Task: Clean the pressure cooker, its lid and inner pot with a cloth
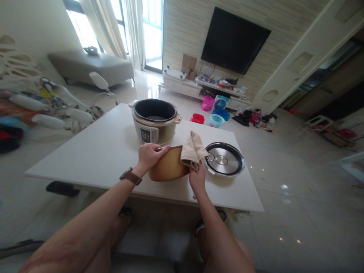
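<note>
My left hand (pixel 150 156) is closed on the rim of a gold inner pot (pixel 167 167), which is tilted over the near part of the table. A beige cloth (pixel 193 148) is in my right hand (pixel 197 175), draped against the pot's right side. Behind the pot stands a rice cooker body (pixel 156 119) with a dark, open interior and a control panel facing me. To the right, a round cooker lid (pixel 224 159) lies on the table, its metal inner face up.
The white table (pixel 85 151) has its near edge just in front of my legs. Beyond it are plastic baskets (pixel 216 120), a low TV cabinet (pixel 184 88) and a wall television (pixel 236 40). A grey bench (pixel 91 66) stands at the far left.
</note>
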The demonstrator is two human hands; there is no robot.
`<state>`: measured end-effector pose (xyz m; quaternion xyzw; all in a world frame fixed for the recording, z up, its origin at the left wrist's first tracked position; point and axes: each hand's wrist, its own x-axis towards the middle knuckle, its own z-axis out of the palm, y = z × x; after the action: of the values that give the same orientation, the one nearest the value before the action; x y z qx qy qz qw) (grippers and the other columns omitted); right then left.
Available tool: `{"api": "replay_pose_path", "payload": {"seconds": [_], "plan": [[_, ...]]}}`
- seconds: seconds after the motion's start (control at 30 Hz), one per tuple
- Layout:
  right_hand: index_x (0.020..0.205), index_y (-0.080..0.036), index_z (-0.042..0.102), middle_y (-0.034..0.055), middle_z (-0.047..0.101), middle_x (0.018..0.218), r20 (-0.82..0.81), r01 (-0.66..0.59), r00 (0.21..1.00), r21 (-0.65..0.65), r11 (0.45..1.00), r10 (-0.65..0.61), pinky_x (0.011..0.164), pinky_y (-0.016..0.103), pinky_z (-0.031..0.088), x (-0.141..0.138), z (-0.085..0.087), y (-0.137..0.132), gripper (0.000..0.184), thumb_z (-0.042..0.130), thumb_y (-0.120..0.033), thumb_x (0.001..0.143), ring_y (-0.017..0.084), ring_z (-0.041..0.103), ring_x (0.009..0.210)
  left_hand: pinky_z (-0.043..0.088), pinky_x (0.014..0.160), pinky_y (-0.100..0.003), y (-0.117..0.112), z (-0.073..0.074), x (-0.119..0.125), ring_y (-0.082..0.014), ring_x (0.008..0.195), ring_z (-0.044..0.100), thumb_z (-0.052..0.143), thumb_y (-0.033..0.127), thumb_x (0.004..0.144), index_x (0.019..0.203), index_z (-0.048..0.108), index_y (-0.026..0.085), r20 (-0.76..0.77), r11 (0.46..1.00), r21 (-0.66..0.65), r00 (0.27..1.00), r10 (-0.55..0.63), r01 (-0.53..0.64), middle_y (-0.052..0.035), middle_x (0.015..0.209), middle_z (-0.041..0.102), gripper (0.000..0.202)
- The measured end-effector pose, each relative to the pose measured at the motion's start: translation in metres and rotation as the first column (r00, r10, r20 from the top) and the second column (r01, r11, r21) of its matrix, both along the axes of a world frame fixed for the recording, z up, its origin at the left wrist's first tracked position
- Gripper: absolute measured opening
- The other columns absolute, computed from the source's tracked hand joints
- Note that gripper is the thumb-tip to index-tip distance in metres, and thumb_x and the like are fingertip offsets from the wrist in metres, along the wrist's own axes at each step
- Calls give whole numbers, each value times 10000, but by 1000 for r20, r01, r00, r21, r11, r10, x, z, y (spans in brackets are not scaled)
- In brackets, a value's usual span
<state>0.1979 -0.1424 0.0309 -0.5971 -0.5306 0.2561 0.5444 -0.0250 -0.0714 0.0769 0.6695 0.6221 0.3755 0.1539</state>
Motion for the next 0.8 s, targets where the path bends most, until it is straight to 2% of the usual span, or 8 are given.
{"api": "replay_pose_path", "payload": {"seconds": [0.1, 0.17, 0.23, 0.3, 0.4, 0.53, 0.63, 0.8], "plan": [[1225, -188, 759, 115, 802, 1216, -128, 117, 982, -145, 982, -136, 1023, 412, 550, 9, -10, 13, 451, 626, -480, 907, 313, 709, 1218, 231, 629, -335, -4, 0, 2, -131, 536, 374, 575, 771, 805, 434, 489, 190, 2, 1000, 23, 1000, -13, 13, -21, 474, 447, 695], [1135, -171, 791, 126, 816, 1150, -184, 184, 956, -239, 953, -230, 1002, 431, 564, 13, -17, 19, 442, 640, -497, 877, 328, 729, 1180, 226, 626, -334, -6, 0, 3, -126, 527, 359, 595, 763, 787, 429, 448, 194, 11, 999, 35, 1000, -22, 21, -12, 463, 420, 688], [1104, -155, 798, 137, 818, 1134, -219, 222, 934, -271, 937, -284, 999, 440, 568, 15, -21, 21, 446, 649, -491, 852, 334, 733, 1176, 219, 622, -334, -6, -1, 5, -121, 522, 341, 613, 748, 776, 422, 402, 199, 34, 999, 48, 999, -12, 10, -2, 456, 385, 687], [1132, -150, 795, 143, 806, 1191, -220, 243, 931, -221, 945, -291, 1033, 438, 553, 14, -20, 21, 464, 642, -492, 859, 331, 716, 1220, 216, 615, -331, -6, -5, 7, -116, 526, 325, 615, 734, 783, 425, 377, 202, 92, 999, 38, 996, 1, -4, 6, 461, 357, 684], [1150, -152, 790, 154, 788, 1252, -158, 262, 948, -101, 960, -276, 1088, 439, 518, 13, -13, 16, 454, 627, -483, 886, 331, 691, 1270, 208, 591, -322, -3, -15, 11, -114, 535, 302, 584, 743, 812, 438, 359, 209, 230, 999, -46, 973, 32, -22, 14, 483, 315, 689], [1127, -145, 783, 180, 795, 1206, -79, 277, 956, -62, 959, -281, 1065, 455, 522, 16, -8, 12, 436, 632, -479, 892, 341, 711, 1204, 197, 561, -317, 2, -25, 16, -114, 534, 285, 562, 775, 824, 447, 319, 220, 326, 988, -152, 942, 79, -30, 17, 503, 274, 713], [1103, -152, 779, 179, 800, 1166, -38, 269, 962, -51, 962, -271, 1058, 445, 517, 19, -10, 12, 415, 612, -477, 906, 333, 714, 1183, 202, 557, -315, 4, -24, 18, -115, 527, 286, 552, 775, 833, 441, 335, 218, 315, 987, -160, 948, 50, 1, 14, 498, 285, 714], [1065, -166, 771, 163, 807, 1089, 37, 222, 975, -33, 974, -221, 996, 421, 526, 15, -11, 10, 372, 596, -462, 923, 330, 721, 1132, 227, 583, -309, 1, -10, 16, -127, 552, 379, 515, 704, 876, 471, 466, 197, 233, 995, -88, 972, -24, 46, 0, 521, 385, 650]]}}
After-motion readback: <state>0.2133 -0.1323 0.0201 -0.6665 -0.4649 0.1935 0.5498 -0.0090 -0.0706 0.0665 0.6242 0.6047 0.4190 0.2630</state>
